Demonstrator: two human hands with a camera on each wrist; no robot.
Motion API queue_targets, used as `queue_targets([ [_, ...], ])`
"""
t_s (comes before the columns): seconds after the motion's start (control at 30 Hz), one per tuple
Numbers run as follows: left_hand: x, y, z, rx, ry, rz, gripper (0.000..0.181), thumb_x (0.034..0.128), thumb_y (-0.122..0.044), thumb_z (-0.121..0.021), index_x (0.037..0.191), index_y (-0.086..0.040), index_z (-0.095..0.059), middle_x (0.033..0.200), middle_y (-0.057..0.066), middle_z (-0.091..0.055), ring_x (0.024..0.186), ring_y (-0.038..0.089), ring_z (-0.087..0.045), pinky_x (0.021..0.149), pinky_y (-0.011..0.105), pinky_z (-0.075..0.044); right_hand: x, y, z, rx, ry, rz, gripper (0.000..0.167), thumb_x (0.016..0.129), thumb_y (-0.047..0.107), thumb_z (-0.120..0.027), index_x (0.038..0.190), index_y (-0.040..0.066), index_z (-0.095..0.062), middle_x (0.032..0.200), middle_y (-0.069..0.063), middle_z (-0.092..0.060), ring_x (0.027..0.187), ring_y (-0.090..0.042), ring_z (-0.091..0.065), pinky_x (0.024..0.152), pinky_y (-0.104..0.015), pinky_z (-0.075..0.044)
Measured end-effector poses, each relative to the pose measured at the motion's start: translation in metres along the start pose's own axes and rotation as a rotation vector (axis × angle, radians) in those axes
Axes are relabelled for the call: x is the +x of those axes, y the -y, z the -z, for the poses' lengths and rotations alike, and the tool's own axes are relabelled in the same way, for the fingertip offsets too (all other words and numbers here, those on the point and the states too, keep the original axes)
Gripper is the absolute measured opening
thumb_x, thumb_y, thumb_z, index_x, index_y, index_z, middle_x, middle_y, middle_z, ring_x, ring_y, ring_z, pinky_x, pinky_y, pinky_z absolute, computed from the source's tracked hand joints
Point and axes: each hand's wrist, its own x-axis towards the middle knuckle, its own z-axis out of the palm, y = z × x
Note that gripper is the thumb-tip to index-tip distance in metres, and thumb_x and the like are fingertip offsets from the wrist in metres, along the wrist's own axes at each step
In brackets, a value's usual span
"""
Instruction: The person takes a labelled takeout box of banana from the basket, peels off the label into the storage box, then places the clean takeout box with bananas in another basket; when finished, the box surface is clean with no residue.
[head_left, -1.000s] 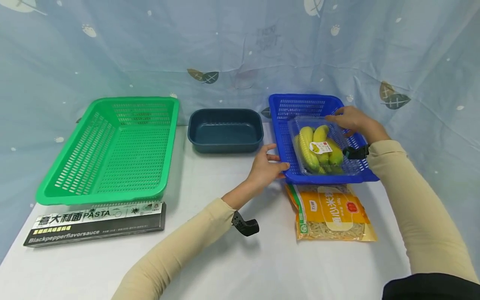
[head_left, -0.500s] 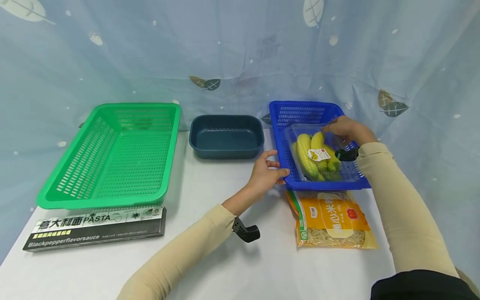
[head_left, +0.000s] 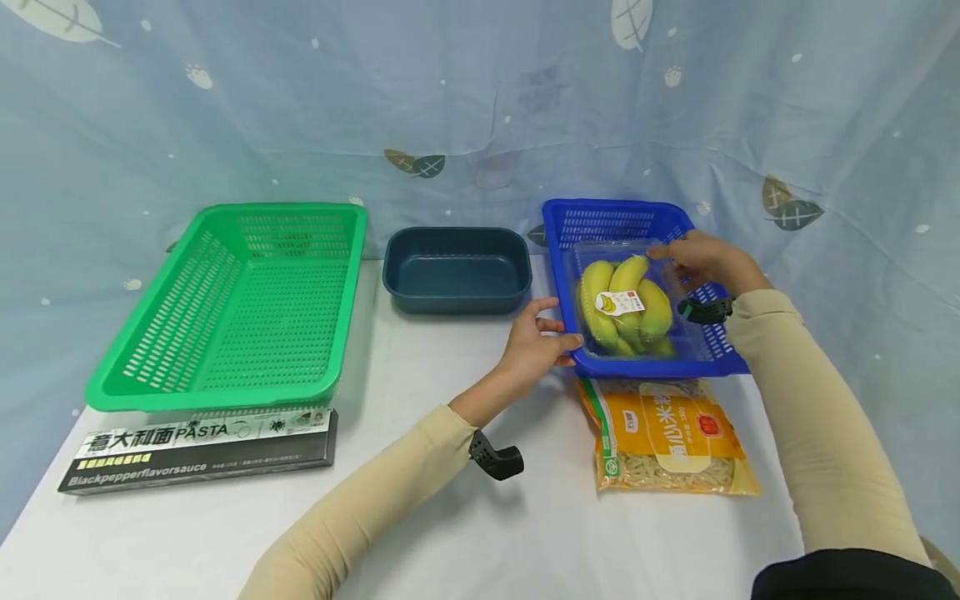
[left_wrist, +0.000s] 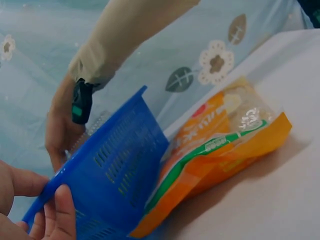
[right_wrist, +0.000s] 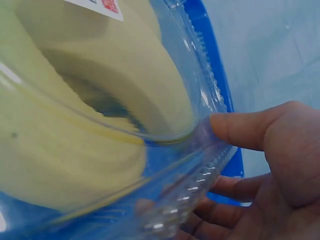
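A clear plastic box of bananas (head_left: 624, 304) with a white label lies inside the blue basket (head_left: 600, 214). My right hand (head_left: 708, 262) holds the box by its right edge; in the right wrist view the thumb (right_wrist: 245, 127) presses on top and the fingers curl underneath the ridged rim. My left hand (head_left: 531, 346) pinches the basket's left rim near its front corner, thumb on one side and fingers on the other, as the left wrist view shows. An orange bag of noodles (head_left: 670, 433) lies just in front of the basket, its back edge hidden by the basket.
A green basket (head_left: 341, 317) stands at the left, with a black pasta box (head_left: 202, 450) before it. Between the two baskets sits a dark teal tub (head_left: 457, 304). A patterned blue curtain (head_left: 465, 100) hangs behind the white table (head_left: 420, 525).
The bananas and their plastic box have shifted slightly left within the blue basket, with my right hand on the edge. My left hand keeps its grip on the rim. The head view has tilted a little.
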Motion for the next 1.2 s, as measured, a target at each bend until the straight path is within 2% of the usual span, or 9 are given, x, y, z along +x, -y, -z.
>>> queue_targets([
  [0.07, 0.0, -0.001, 0.0, -0.001, -0.003, 0.002, 0.068, 0.0847, 0.007, -0.075, 0.144, -0.01, -0.047, 0.1, 0.011, -0.055, 0.075, 0.019, -0.065, 0.062, 0.033, -0.06, -0.002, 0.003, 0.0, 0.018, -0.017, 0.014, 0.062, 0.103, 0.04, -0.054, 0.135, -0.008, -0.03, 0.089, -0.011, -0.039, 0.071, -0.022, -0.047, 0.064, -0.04, -0.051],
  [0.2, -0.001, -0.001, -0.001, -0.002, -0.004, 0.003, 0.067, 0.085, 0.007, -0.074, 0.144, -0.01, -0.047, 0.1, 0.011, -0.055, 0.075, 0.018, -0.065, 0.062, 0.033, -0.06, -0.005, 0.008, 0.0, 0.035, -0.078, 0.028, 0.042, 0.102, 0.038, -0.055, 0.107, -0.001, -0.042, 0.083, -0.009, -0.042, 0.066, -0.021, -0.048, 0.062, -0.041, -0.051],
  [0.33, -0.001, 0.0, -0.001, -0.006, 0.004, -0.005, 0.068, 0.0849, 0.007, -0.075, 0.145, -0.009, -0.046, 0.102, 0.013, -0.056, 0.074, 0.019, -0.064, 0.063, 0.033, -0.06, -0.011, 0.011, 0.002, 0.018, -0.146, 0.052, 0.037, 0.103, 0.036, -0.053, 0.088, 0.003, -0.043, 0.072, -0.005, -0.044, 0.062, -0.021, -0.047, 0.064, -0.043, -0.055],
  [0.5, 0.0, 0.004, 0.001, -0.008, -0.008, -0.004, 0.069, 0.0842, 0.008, -0.075, 0.144, -0.009, -0.046, 0.103, 0.015, -0.056, 0.072, 0.02, -0.064, 0.062, 0.034, -0.06, -0.019, 0.016, 0.005, -0.027, -0.204, 0.095, 0.045, 0.104, 0.037, -0.05, 0.102, -0.007, -0.047, 0.077, -0.008, -0.04, 0.068, -0.021, -0.046, 0.068, -0.043, -0.056],
  [0.57, 0.0, 0.004, 0.001, -0.008, -0.011, -0.002, 0.068, 0.0843, 0.008, -0.075, 0.144, -0.009, -0.046, 0.102, 0.015, -0.056, 0.072, 0.02, -0.065, 0.062, 0.034, -0.06, -0.024, 0.019, 0.008, -0.045, -0.225, 0.114, 0.058, 0.104, 0.04, -0.048, 0.122, -0.015, -0.044, 0.09, -0.014, -0.043, 0.074, -0.023, -0.048, 0.069, -0.042, -0.058],
  [0.7, 0.001, 0.001, 0.003, -0.007, 0.019, 0.02, 0.068, 0.0862, 0.007, -0.074, 0.145, -0.007, -0.043, 0.103, 0.014, -0.056, 0.072, 0.02, -0.066, 0.063, 0.032, -0.06, -0.035, 0.025, 0.015, -0.034, -0.271, 0.123, 0.072, 0.104, 0.043, -0.044, 0.139, -0.019, -0.034, 0.106, -0.021, -0.041, 0.079, -0.024, -0.051, 0.069, -0.04, -0.059],
  [0.87, 0.001, -0.008, 0.016, -0.03, 0.059, 0.103, 0.066, 0.0888, 0.003, -0.071, 0.146, -0.003, -0.039, 0.107, 0.015, -0.061, 0.078, 0.019, -0.066, 0.066, 0.031, -0.06, -0.044, 0.034, 0.019, 0.009, -0.318, 0.127, 0.071, 0.104, 0.046, -0.043, 0.139, -0.015, -0.039, 0.115, -0.025, -0.043, 0.088, -0.027, -0.054, 0.069, -0.036, -0.06],
  [1.0, -0.003, -0.018, 0.029, -0.043, 0.046, 0.108, 0.062, 0.0888, 0.001, -0.069, 0.144, -0.004, -0.04, 0.108, 0.016, -0.066, 0.085, 0.022, -0.064, 0.07, 0.033, -0.06, -0.053, 0.042, 0.022, 0.065, -0.342, 0.125, 0.077, 0.103, 0.049, -0.041, 0.145, -0.015, -0.033, 0.131, -0.028, -0.04, 0.1, -0.03, -0.052, 0.069, -0.033, -0.059],
  [1.2, -0.007, -0.027, 0.035, -0.037, 0.051, 0.095, 0.058, 0.0922, -0.007, -0.071, 0.142, -0.007, -0.043, 0.113, 0.015, -0.066, 0.096, 0.024, -0.064, 0.076, 0.036, -0.06, -0.066, 0.057, 0.023, 0.163, -0.377, 0.121, 0.061, 0.102, 0.049, -0.044, 0.129, -0.007, -0.044, 0.13, -0.021, -0.04, 0.078, -0.013, -0.053, 0.066, -0.031, -0.059],
])
